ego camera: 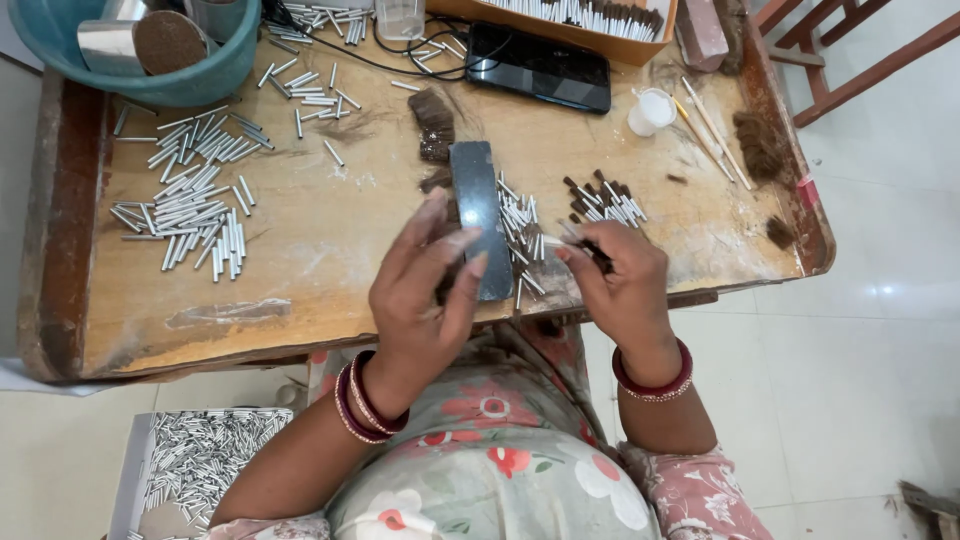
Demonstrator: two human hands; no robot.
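Note:
My right hand point(615, 280) pinches a small silver tube with a tuft of dark bristle point(590, 250) at the near edge of the wooden table point(300, 290). My left hand point(420, 290) hovers beside it, fingers spread and holding nothing, over a dark flat bar point(478, 215) lying on the table. A small pile of silver tubes point(520, 235) lies between the bar and my right hand. Further right lie several tubes with brown bristle fitted point(605, 200).
A big heap of silver tubes point(195, 205) lies at the left. At the back are a teal basin point(150, 50), a black phone point(540, 65), a box of finished pieces point(580, 18), a small white cup point(652, 108) and thin sticks point(712, 130). A tray of tubes point(200, 455) rests below the table.

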